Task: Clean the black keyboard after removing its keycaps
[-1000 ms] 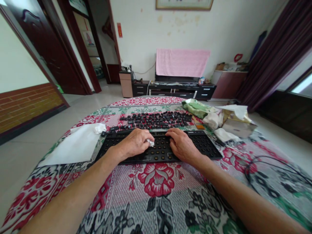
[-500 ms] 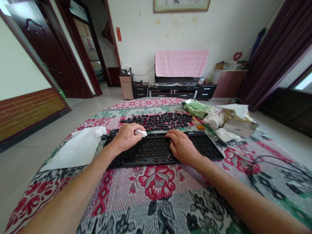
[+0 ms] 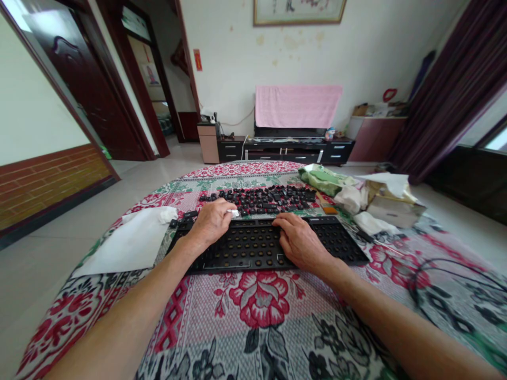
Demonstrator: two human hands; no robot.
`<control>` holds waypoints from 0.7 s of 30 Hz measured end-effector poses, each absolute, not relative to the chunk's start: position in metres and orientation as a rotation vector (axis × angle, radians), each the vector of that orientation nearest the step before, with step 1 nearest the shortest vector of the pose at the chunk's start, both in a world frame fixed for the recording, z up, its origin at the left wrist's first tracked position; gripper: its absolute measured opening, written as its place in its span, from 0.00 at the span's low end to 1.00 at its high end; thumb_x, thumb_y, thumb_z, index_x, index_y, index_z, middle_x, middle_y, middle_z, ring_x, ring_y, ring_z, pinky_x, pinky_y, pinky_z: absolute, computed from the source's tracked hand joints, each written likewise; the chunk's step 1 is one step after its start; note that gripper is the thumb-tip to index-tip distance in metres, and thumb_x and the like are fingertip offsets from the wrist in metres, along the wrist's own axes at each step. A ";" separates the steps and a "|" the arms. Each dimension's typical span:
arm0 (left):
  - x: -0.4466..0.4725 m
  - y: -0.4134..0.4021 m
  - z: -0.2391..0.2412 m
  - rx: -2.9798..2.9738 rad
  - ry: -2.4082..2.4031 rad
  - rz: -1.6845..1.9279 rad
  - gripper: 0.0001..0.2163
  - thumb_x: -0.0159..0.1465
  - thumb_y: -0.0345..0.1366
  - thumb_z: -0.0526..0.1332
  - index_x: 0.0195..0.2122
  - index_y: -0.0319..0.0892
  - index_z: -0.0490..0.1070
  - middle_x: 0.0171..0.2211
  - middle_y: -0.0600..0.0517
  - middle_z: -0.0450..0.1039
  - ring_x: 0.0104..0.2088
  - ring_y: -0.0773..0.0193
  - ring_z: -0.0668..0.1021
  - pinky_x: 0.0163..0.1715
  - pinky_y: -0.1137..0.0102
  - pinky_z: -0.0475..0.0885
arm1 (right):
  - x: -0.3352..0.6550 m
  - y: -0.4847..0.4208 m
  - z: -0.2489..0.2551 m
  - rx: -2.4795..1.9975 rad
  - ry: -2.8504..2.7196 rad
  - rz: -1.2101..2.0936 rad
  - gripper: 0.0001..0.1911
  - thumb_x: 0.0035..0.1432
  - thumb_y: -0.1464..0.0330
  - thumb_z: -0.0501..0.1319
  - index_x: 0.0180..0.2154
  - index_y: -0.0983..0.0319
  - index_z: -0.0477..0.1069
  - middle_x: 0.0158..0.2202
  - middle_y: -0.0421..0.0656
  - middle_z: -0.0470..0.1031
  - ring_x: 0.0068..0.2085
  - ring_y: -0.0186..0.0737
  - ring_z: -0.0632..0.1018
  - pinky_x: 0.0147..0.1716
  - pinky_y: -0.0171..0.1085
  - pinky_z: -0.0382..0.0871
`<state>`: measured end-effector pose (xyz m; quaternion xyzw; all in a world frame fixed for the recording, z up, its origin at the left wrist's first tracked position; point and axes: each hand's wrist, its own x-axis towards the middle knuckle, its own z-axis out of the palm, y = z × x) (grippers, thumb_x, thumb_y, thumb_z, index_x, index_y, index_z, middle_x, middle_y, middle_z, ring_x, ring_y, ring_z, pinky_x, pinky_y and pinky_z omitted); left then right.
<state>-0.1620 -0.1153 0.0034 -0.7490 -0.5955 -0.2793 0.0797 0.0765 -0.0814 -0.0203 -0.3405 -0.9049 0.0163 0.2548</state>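
A black keyboard [image 3: 254, 244] with its keycaps off lies across the patterned tablecloth, rows of bare key sockets showing. My left hand [image 3: 213, 220] is over its left part, thumb and fingers closed on a small wad of white tissue [image 3: 235, 213] near the back edge. My right hand [image 3: 298, 237] rests on the keyboard right of its middle, fingers bent at the back strip and bearing on it. Behind the keyboard, many loose black keycaps [image 3: 273, 198] are spread in a heap.
On the left lies a white paper sheet [image 3: 122, 243] with a crumpled tissue [image 3: 168, 215] at its corner. To the right are a brush [image 3: 328, 207], a green packet [image 3: 322, 178], an opened box [image 3: 396, 206], a screwdriver [image 3: 366, 236] and a black cable [image 3: 414, 285].
The view has shifted slightly, so everything sits a little lower and farther right. My left hand has turned a little with the tissue along the back edge; my right hand stays on the keyboard.
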 end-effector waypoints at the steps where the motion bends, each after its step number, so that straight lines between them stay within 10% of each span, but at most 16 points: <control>1: -0.162 -0.116 0.004 -2.193 -1.817 -0.881 0.09 0.59 0.28 0.55 0.35 0.41 0.75 0.32 0.50 0.75 0.34 0.65 0.76 0.39 0.68 0.69 | 0.077 -0.081 -0.020 -0.927 -2.455 0.044 0.17 0.54 0.76 0.51 0.45 0.65 0.69 0.48 0.49 0.68 0.49 0.44 0.68 0.51 0.44 0.62; 21: -0.193 -0.124 0.021 -2.423 -2.026 -0.495 0.09 0.55 0.32 0.57 0.35 0.42 0.76 0.32 0.50 0.76 0.34 0.63 0.75 0.39 0.68 0.66 | 0.077 -0.080 -0.020 -0.897 -2.453 0.032 0.17 0.53 0.77 0.50 0.44 0.65 0.70 0.47 0.50 0.69 0.49 0.45 0.69 0.51 0.45 0.63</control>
